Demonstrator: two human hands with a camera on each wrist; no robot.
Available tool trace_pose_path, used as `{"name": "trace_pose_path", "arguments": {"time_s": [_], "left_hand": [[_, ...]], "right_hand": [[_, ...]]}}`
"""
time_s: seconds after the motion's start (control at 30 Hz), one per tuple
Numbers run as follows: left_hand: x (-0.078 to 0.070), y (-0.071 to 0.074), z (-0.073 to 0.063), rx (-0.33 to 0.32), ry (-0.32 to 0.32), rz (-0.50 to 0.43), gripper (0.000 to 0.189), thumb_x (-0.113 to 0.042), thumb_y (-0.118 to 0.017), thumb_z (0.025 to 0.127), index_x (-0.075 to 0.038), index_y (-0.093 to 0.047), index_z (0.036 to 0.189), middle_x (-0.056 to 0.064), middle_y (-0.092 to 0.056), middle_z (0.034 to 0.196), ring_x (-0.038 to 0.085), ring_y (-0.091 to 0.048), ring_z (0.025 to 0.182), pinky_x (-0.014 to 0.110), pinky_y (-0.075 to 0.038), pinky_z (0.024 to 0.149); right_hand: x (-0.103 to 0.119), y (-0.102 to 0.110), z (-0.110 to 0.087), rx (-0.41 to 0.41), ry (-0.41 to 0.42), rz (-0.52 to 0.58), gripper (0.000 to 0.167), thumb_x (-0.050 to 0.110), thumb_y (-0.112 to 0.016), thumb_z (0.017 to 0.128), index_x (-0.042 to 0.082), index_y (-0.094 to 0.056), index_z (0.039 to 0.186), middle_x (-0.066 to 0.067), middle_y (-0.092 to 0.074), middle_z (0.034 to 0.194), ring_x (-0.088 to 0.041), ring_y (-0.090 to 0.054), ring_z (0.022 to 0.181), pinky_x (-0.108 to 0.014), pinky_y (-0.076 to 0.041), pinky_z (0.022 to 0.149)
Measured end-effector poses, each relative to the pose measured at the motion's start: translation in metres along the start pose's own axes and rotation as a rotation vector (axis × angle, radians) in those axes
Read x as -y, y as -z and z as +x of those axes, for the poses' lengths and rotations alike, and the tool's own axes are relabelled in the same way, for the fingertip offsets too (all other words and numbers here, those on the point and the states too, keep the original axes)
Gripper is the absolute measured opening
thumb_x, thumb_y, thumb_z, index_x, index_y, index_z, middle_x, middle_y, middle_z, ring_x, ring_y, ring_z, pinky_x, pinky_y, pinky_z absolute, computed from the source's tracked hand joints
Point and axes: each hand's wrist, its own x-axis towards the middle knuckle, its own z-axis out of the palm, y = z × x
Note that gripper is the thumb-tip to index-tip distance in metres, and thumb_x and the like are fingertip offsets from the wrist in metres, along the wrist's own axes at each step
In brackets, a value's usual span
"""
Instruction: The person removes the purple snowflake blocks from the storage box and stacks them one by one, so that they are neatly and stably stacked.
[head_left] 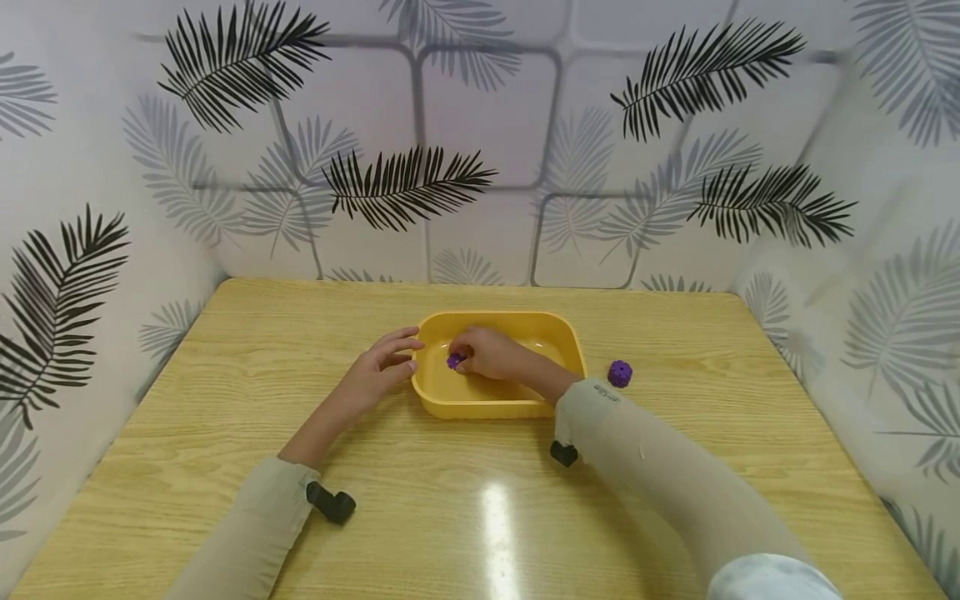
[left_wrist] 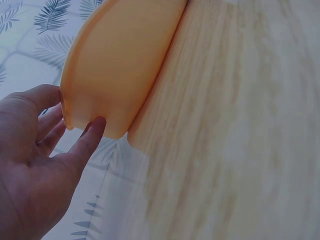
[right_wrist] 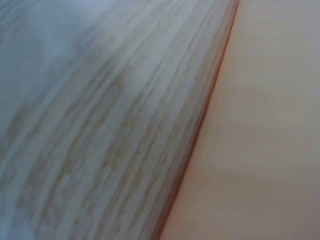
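A yellow rectangular plastic tub (head_left: 480,410) stands on the wooden table. Reaching over its near right side, my right hand (head_left: 491,354) is down inside and pinches a small purple knobbly piece (head_left: 454,361) near the tub's left end. Fingers partly cover that piece. At the left end, my left hand (head_left: 382,367) touches the tub's rim with loosely bent, spread fingers. The left wrist view shows that hand (left_wrist: 45,160) with a fingertip right at the outer wall of the tub (left_wrist: 120,55). In the right wrist view only the tub's side (right_wrist: 260,130) shows, the hand being hidden.
A round purple knobbly ball (head_left: 619,373) with dark holes lies on the table, just right of the tub. The wooden tabletop (head_left: 420,492) ends at a wall covering (head_left: 480,125) with leaf prints at the back and sides.
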Motion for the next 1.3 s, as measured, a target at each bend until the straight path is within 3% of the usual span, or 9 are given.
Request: {"name": "trace_pose_path", "arguments": {"time_s": [0.43, 0.83, 1.1, 1.3], "left_hand": [[0.0012, 0.0009, 0.0008, 0.003, 0.014, -0.009, 0.046, -0.026, -0.056, 0.104, -0.002, -0.052, 0.143, 0.001, -0.028, 0.164, 0.038, -0.044, 0.141, 0.048, -0.045, 0.112], [0.0026, 0.0002, 0.0025, -0.009, 0.019, -0.008, 0.041, -0.022, -0.056, 0.105, -0.003, -0.054, 0.141, 0.001, -0.029, 0.164, 0.038, -0.045, 0.141, 0.047, -0.045, 0.112], [0.0026, 0.0009, 0.0016, -0.002, 0.014, -0.010, 0.044, -0.025, -0.057, 0.104, -0.003, -0.053, 0.142, 0.000, -0.029, 0.164, 0.039, -0.044, 0.141, 0.049, -0.044, 0.112], [0.0026, 0.0010, 0.0013, -0.001, 0.013, -0.008, 0.044, -0.025, -0.057, 0.104, -0.002, -0.053, 0.142, 0.001, -0.028, 0.165, 0.039, -0.044, 0.141, 0.043, -0.046, 0.111]], "right_hand": [[-0.0045, -0.0026, -0.0017, -0.017, -0.036, 0.066, 0.026, 0.016, -0.075, 0.092, 0.007, -0.067, 0.114, -0.008, -0.067, 0.110, -0.021, -0.061, 0.103, -0.036, -0.052, 0.098], [-0.0051, 0.0009, -0.0042, 0.019, 0.000, 0.036, 0.026, 0.021, -0.074, 0.092, 0.008, -0.073, 0.115, -0.006, -0.067, 0.108, -0.019, -0.060, 0.099, -0.033, -0.052, 0.095], [-0.0029, 0.0010, -0.0059, 0.021, -0.047, 0.157, 0.024, 0.016, -0.075, 0.092, 0.010, -0.064, 0.112, -0.004, -0.069, 0.104, -0.017, -0.061, 0.095, -0.032, -0.054, 0.094], [-0.0057, 0.0027, -0.0070, 0.039, -0.036, 0.159, 0.030, 0.018, -0.074, 0.092, 0.010, -0.064, 0.119, -0.007, -0.068, 0.107, -0.019, -0.062, 0.096, -0.033, -0.054, 0.096]]}}
